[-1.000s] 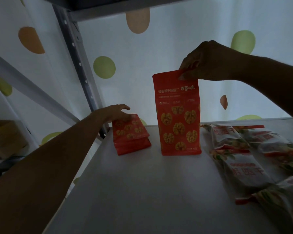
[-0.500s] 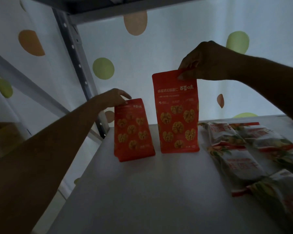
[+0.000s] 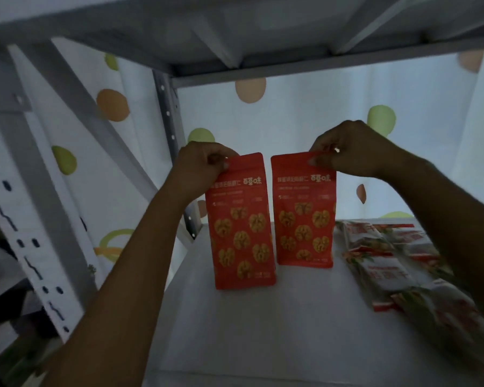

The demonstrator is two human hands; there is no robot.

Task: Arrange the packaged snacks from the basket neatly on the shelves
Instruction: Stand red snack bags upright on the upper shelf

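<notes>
A pale shelf (image 3: 263, 339) is carrying two red walnut pouches, which are standing upright side by side toward its back left. The left hand (image 3: 201, 167) is pinching the top edge of the left pouch (image 3: 241, 233), fingers curled on the seal. The right hand (image 3: 349, 152) is gripping the top of the right pouch (image 3: 303, 219) the same way. White-and-red packets (image 3: 389, 266) are lying flat on the shelf just to the right. A grey upper shelf (image 3: 263, 32) is hanging overhead, and a dotted curtain (image 3: 319, 124) is glowing behind the perforated post (image 3: 169, 135).

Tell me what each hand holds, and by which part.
The left hand pinches the left red pouch by its top edge; the right hand pinches the right red pouch by its top edge. Both pouches are upright.
</notes>
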